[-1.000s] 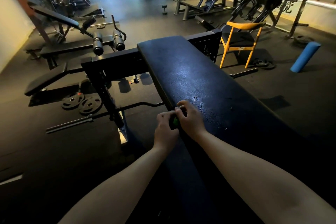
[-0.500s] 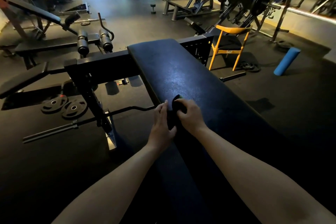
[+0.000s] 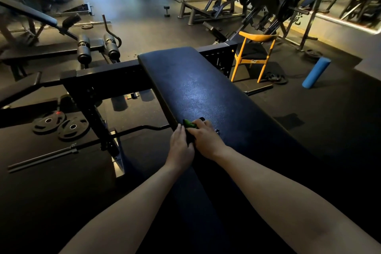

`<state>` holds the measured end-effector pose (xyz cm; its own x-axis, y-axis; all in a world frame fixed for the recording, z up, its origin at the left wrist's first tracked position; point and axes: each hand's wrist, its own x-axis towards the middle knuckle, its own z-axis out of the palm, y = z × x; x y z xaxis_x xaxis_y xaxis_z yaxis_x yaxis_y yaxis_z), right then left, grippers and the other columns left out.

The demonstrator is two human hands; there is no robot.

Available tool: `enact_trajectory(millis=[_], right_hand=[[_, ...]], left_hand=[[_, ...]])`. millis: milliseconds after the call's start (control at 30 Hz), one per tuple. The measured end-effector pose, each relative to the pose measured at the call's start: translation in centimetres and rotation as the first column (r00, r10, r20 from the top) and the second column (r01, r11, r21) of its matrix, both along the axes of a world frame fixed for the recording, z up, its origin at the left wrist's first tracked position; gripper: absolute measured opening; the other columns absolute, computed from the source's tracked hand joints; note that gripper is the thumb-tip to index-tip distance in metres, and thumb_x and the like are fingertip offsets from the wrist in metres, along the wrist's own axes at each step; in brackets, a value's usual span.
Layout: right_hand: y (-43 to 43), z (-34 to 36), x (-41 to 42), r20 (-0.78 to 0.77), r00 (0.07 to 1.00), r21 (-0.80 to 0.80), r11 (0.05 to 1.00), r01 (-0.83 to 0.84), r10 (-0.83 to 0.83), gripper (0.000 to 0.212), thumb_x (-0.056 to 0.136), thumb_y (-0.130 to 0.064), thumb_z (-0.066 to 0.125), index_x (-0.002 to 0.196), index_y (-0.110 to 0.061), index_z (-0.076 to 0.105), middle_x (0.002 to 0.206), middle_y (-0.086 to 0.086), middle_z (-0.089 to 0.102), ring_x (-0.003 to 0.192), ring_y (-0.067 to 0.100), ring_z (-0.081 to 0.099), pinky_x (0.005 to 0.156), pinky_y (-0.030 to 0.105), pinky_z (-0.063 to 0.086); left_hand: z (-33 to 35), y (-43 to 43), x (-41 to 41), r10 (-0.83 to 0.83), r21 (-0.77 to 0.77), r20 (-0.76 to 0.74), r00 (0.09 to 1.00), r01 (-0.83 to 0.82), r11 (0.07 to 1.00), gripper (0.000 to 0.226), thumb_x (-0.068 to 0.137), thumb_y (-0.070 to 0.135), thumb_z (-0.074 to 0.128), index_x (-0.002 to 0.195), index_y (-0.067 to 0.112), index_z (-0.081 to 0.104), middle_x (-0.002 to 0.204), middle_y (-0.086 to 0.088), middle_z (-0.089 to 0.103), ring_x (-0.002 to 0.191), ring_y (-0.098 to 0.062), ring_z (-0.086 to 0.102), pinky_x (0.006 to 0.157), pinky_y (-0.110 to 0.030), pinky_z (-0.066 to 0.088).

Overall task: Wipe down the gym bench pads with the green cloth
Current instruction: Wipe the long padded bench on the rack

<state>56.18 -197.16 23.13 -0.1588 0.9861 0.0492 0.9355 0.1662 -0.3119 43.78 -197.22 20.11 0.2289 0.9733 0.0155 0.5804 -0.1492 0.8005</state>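
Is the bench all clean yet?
Not yet. Nothing looks plainly finished. The right hand grips the green cloth at the left edge of the bench pad, the left hand beside it. Wet specks sit by the right hand, and the long stretch of pad ahead looks left to wipe.

Gripping the green cloth [image 3: 188,123] with the right hand [image 3: 206,138], fingers [image 3: 199,125] curled over it, at the left edge of the dark bench pad [image 3: 195,88]. Laying the left hand [image 3: 180,146] straight-fingered just beside it on the pad's edge. Down on the floor to the left, two weight plates [image 3: 61,125] near a barbell [image 3: 41,155]; off to the right, a yellow chair [image 3: 255,55] and a blue foam roller [image 3: 316,72].
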Motion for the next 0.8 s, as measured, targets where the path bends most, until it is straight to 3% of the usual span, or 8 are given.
enact_trajectory(millis=[200,333,467,567,633,667,733,800], right_hand=[[0.3,-0.2,3.6,0.021,0.982,0.038,0.982,0.187,-0.188,0.042,0.097,-0.012,0.045,0.133,-0.025,0.060,0.135,0.006,0.044,0.116,0.034,0.034,0.100,0.042,0.042],[0.0,0.1,6.8,-0.001,0.924,0.006,0.924,0.383,-0.383,0.039,0.095,-0.010,0.044,0.127,-0.023,0.062,0.135,0.007,0.040,0.116,0.034,0.032,0.099,0.042,0.042],[0.2,0.9,6.2,-0.062,0.880,-0.006,0.882,0.472,-0.471,0.043,0.092,-0.008,0.045,0.130,-0.022,0.063,0.135,0.010,0.042,0.117,0.036,0.036,0.101,0.039,0.038],[0.3,1.2,3.1,-0.178,0.956,0.111,0.960,0.256,-0.234,0.044,0.086,-0.006,0.050,0.123,-0.020,0.070,0.122,0.015,0.057,0.105,0.039,0.050,0.095,0.034,0.037],[-0.2,0.6,0.6,-0.202,0.979,0.111,0.993,0.034,-0.011,0.043,0.084,-0.010,0.049,0.120,-0.019,0.072,0.114,0.016,0.062,0.098,0.036,0.053,0.090,0.032,0.039],[-0.5,0.3,-0.3,-0.194,0.980,0.082,0.996,-0.022,0.038,0.044,0.087,-0.013,0.047,0.124,-0.019,0.069,0.118,0.016,0.061,0.100,0.035,0.050,0.091,0.032,0.037],[-1.0,-0.4,-0.7,-0.161,0.986,0.066,0.997,-0.029,0.039,0.045,0.093,-0.015,0.044,0.135,-0.022,0.061,0.129,0.012,0.054,0.107,0.034,0.041,0.098,0.037,0.038],[-1.0,-0.6,0.1,-0.131,0.991,0.073,0.997,-0.013,0.022,0.045,0.097,-0.011,0.047,0.139,-0.023,0.057,0.134,0.009,0.049,0.112,0.034,0.037,0.101,0.040,0.039]], left_hand=[[-1.4,-0.4,0.2,-0.020,0.029,-0.029,0.999,0.021,0.999,0.064,0.103,0.018,0.044,0.159,0.010,0.013,0.168,-0.005,-0.003,0.153,-0.016,-0.005,0.119,-0.022,-0.009],[-1.7,-0.6,0.3,-0.009,0.015,-0.020,1.000,0.009,1.000,0.064,0.103,0.018,0.040,0.160,0.015,0.011,0.168,0.001,-0.004,0.153,-0.012,-0.006,0.120,-0.024,-0.007],[-1.8,-0.6,0.4,-0.019,-0.004,0.027,0.999,0.019,1.000,0.063,0.103,0.017,0.042,0.160,0.016,0.014,0.168,0.003,-0.002,0.152,-0.009,-0.006,0.119,-0.021,-0.007],[-1.7,-0.1,-0.5,-0.037,-0.044,0.169,0.985,0.045,0.998,0.065,0.099,0.013,0.054,0.157,0.014,0.025,0.167,0.002,0.009,0.152,-0.010,0.004,0.121,-0.021,-0.002],[-1.2,-0.1,-1.0,-0.036,-0.049,0.371,0.928,0.058,0.997,0.062,0.089,0.014,0.055,0.150,0.012,0.040,0.159,0.001,0.032,0.147,-0.006,0.026,0.123,-0.028,0.017],[-1.1,-0.1,-1.2,-0.038,-0.031,0.423,0.905,0.056,0.998,0.060,0.085,0.015,0.052,0.144,0.013,0.047,0.151,0.003,0.044,0.140,0.000,0.036,0.119,-0.024,0.027],[-0.9,-0.4,-1.2,-0.018,-0.021,0.388,0.921,0.028,0.999,0.064,0.081,0.017,0.045,0.144,0.015,0.044,0.150,0.006,0.044,0.138,0.007,0.035,0.117,-0.015,0.023],[-0.8,-0.6,-0.7,0.033,0.049,0.198,0.980,-0.043,0.998,0.073,0.080,0.021,0.038,0.152,0.007,0.036,0.159,-0.008,0.033,0.149,-0.012,0.026,0.123,-0.026,0.015]])
